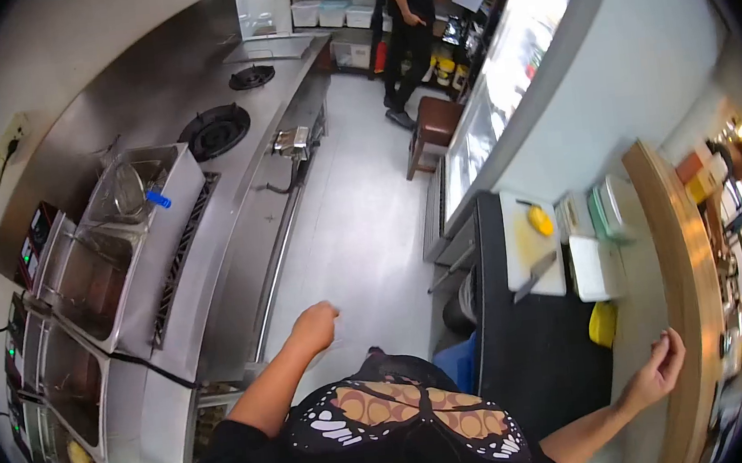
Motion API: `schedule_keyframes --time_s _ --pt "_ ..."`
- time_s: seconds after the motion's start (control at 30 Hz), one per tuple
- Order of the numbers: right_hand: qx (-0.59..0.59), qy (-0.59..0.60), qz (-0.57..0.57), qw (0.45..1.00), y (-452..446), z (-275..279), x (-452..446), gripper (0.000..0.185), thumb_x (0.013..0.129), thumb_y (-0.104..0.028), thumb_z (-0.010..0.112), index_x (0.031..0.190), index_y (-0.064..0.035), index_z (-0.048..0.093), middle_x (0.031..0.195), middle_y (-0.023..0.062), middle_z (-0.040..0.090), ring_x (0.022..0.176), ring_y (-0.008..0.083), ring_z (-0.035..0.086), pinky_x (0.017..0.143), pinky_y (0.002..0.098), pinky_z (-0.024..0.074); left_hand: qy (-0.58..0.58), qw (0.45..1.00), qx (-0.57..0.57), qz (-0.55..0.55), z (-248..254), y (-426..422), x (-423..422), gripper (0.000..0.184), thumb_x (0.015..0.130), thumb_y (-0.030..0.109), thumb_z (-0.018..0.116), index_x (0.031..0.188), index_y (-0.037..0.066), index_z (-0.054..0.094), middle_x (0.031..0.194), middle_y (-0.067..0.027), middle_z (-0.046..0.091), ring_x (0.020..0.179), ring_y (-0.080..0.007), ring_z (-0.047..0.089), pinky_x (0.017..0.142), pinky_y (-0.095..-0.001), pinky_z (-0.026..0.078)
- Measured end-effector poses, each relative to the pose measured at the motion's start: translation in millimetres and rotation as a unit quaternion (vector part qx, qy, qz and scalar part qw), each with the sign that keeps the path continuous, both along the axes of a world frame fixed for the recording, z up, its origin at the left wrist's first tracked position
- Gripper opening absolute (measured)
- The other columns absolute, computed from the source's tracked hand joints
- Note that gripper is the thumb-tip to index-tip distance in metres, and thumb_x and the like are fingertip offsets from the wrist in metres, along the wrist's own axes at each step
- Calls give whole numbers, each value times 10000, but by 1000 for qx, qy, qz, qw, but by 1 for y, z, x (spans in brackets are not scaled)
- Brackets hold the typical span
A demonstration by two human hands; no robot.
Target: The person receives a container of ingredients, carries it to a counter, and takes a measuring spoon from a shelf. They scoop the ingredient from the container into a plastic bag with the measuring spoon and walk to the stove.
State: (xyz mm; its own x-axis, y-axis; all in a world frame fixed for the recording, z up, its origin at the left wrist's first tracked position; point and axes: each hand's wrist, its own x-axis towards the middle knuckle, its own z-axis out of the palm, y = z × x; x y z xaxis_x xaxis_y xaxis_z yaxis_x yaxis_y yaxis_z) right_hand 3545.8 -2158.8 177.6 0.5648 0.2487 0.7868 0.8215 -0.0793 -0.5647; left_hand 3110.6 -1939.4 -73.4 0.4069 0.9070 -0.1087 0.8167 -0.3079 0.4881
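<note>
My left hand (316,328) is over the floor in front of the steel counter, its fingers curled closed, with nothing visible in it. My right hand (660,371) is beside the wooden ledge (685,290), fingers loosely bent and partly apart, holding nothing. Left of it, a yellow item (603,324) lies on the black countertop (544,353). Farther up, a white cutting board (519,239) bears a peeled yellow fruit (540,221) and a knife (534,276). A white tray (592,265) lies beside the board.
Fryers (95,285) with a wire basket (129,189) and gas burners (215,132) line the left counter. A person in black (410,31) stands at the back near a brown stool (437,124). A glass-door fridge (507,67) is on the right. Floor (358,188) runs between.
</note>
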Motion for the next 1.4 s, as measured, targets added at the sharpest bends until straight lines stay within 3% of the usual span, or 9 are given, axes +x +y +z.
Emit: schedule_keyframes --time_s 0.07,0.37,0.5,0.73,0.77,0.93,1.13,1.2,1.4 --pt "-13 -17 27 999 74 6 12 147 893 6 487 1005 31 579 924 58 577 827 122 531 736 247 441 33 998 -33 45 -9 14 1 308 730 -27 501 974 51 672 1000 -174 608 967 -330 583 853 -390 467" --pt "-77 -93 220 968 348 17 14 121 787 70 526 882 28 587 820 97 586 705 171 531 632 261 434 -45 989 -41 135 10 131 30 321 695 -56 495 943 41 675 1014 -159 619 947 -329 592 852 -378 468" --pt "-98 -124 232 960 434 -1 21 114 789 72 529 874 24 588 817 96 582 675 161 515 597 249 420 -99 987 -38 119 3 216 46 342 684 -52 465 943 33 671 1015 -184 618 944 -348 581 856 -382 455" --pt "-185 -116 143 965 560 0 45 102 851 20 513 920 16 588 852 66 571 711 115 523 622 219 421 -160 986 -26 37 -5 420 81 333 709 -43 460 967 20 662 1017 -160 619 929 -325 597 859 -359 461" --pt "-187 -121 141 965 578 10 41 119 824 73 511 907 27 582 847 106 579 715 168 535 625 243 431 -171 985 -20 16 -7 452 88 335 714 -39 458 976 19 659 1023 -160 617 928 -324 597 859 -358 461" --pt "-213 -119 120 962 649 23 42 128 819 73 512 917 27 579 862 108 581 739 183 544 643 253 435 -172 982 -12 -79 29 581 134 323 750 -16 454 1007 15 646 1042 -161 604 922 -321 598 852 -354 465" --pt "-280 -131 131 942 738 20 63 119 820 55 509 915 32 576 826 118 574 732 198 551 660 280 433 -202 974 2 -100 26 678 179 315 755 -10 455 1010 10 639 1034 -162 603 933 -323 593 852 -355 466" --pt "-268 -144 138 943 773 18 75 129 809 71 515 914 37 583 832 125 593 752 224 573 678 309 451 -203 975 18 -91 11 701 188 311 755 -8 457 1008 7 638 1027 -162 605 936 -324 591 854 -355 465" --pt "-217 -133 184 949 872 18 101 169 790 86 536 939 40 604 831 114 614 729 169 582 671 259 453 -183 982 -3 -41 27 766 199 314 713 -33 451 956 -7 648 1029 -171 615 933 -341 591 847 -360 464"
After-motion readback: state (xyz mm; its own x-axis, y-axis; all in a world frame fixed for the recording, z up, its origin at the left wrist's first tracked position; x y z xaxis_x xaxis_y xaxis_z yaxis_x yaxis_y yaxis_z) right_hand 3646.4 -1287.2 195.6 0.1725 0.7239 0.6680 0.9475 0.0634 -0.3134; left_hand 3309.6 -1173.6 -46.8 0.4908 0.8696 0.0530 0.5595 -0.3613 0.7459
